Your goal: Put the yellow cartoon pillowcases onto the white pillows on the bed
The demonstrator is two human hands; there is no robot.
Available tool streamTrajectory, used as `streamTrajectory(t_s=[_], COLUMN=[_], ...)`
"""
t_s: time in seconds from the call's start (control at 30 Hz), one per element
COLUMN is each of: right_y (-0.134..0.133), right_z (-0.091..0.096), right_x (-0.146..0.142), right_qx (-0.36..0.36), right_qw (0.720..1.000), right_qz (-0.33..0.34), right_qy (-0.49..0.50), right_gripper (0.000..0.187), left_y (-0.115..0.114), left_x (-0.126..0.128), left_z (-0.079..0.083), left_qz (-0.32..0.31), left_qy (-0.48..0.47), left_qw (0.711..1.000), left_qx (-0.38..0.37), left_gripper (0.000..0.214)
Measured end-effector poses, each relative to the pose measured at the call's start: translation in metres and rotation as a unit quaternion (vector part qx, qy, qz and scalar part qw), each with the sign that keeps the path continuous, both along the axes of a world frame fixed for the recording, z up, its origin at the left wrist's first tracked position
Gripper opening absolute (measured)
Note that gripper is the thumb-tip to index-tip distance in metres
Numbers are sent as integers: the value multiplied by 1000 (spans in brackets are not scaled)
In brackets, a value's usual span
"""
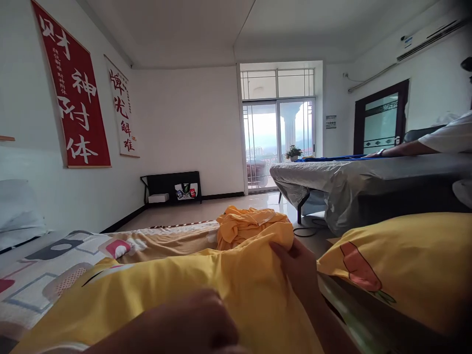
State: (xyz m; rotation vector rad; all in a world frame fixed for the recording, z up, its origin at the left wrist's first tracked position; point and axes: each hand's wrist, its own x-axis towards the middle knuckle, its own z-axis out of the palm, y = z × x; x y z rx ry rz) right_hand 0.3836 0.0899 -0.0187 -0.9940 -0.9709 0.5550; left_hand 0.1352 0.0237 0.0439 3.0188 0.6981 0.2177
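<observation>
A yellow pillowcase [177, 268] with a dark printed line spreads across the near side of the bed. My right hand [297, 265] pinches its far right corner between thumb and fingers. Low in the middle, blurred by motion, my left hand [195, 319] is curled closed over the same cloth; what lies inside its fingers is hidden. Just beyond the pinched corner sits a crumpled heap of orange-yellow fabric [243, 221]. To the right lies a plump yellow pillow [416, 255] with a carrot print.
Patterned bedding [47, 275] covers the bed at left. A plastic-draped table [332, 172] stands at right, where another person's arm [409, 147] rests on blue cloth [332, 158]. A low black shelf [171, 187] is by the far wall, near glass sliding doors [278, 142].
</observation>
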Motion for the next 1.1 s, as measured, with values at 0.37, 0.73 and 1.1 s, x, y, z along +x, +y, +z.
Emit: streamTrajectory(t_s=[0.37, 0.73, 1.1], right_y=[-3, -2, 4], right_z=[2, 1, -7], right_x=[-4, 9, 43], right_qx=[6, -8, -78], right_qw=[999, 989, 938], right_qz=[-9, 43, 102], right_qy=[-34, -140, -321], right_gripper=[37, 37, 39], left_y=[106, 109, 109], left_x=[93, 95, 89], left_z=[13, 2, 12], left_qz=[70, 105, 133], left_qy=[-180, -362, -401], left_qw=[962, 897, 887], left_qx=[-195, -231, -188], left_gripper=[41, 42, 30])
